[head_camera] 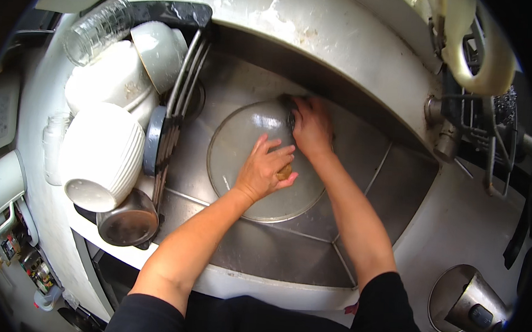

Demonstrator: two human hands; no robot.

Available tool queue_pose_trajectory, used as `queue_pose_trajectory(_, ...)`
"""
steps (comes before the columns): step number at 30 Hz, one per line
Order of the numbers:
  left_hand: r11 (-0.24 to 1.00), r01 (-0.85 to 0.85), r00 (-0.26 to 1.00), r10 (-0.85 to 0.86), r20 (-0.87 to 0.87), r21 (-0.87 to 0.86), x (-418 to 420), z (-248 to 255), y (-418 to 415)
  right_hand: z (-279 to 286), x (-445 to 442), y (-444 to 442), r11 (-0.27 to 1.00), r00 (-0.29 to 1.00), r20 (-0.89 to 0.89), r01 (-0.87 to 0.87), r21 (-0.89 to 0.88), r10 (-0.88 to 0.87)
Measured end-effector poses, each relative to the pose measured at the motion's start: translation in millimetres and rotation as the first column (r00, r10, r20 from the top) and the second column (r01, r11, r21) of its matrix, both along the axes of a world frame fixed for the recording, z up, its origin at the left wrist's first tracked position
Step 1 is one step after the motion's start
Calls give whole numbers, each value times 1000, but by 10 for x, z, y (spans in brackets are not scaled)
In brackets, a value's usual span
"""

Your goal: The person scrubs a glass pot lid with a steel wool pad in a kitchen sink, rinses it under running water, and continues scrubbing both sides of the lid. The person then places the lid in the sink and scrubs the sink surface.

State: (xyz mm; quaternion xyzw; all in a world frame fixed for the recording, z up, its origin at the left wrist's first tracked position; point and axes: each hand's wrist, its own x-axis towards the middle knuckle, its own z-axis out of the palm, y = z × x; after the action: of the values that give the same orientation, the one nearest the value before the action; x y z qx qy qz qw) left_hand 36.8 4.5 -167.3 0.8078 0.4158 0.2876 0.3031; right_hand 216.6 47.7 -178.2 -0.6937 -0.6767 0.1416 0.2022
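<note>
A round glass pot lid [245, 137] with a metal rim lies in the stainless steel sink [261, 245]. Its small brown knob [285, 172] sits between the thumb and fingers of my left hand [266, 168], whose palm is over the glass. At the lid's upper right edge, my right hand [314, 125] presses a dark scrubbing pad [289, 104] to the glass. Most of the pad is covered by my fingers, so its exact kind cannot be told.
A dish rack [187, 76] at left holds a white ribbed bowl [102, 151], a pale bowl [156, 52], a glass jar [98, 30] and a dark pot [128, 219]. The faucet [448, 138] stands at right. A metal pitcher [481, 307] rests on the counter [454, 232].
</note>
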Motion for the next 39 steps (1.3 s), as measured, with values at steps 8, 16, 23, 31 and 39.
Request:
queue_pose_trajectory(8,1000,1,1000,-1,6,-25,-61,35,-75,-9,301,-685,988,993,60,111,-109,-105)
queue_pose_trajectory(16,1000,-3,1000,3,9,-3,-49,10,-84,-62,550,-872,992,995,44,88,-95,-85)
queue_pose_trajectory(23,999,32,999,-32,6,-30,-53,-26,-85,153,-256,344,971,972,-164,-192,-142,168)
queue_pose_trajectory(31,1000,-1,1000,1,-5,0,-84,-7,-55,212,190,-1342,908,982,111,185,-375,-154)
queue_pose_trajectory(39,999,49,999,-49,7,-1,1,-17,-33,215,265,-974,947,964,242,175,-270,-109)
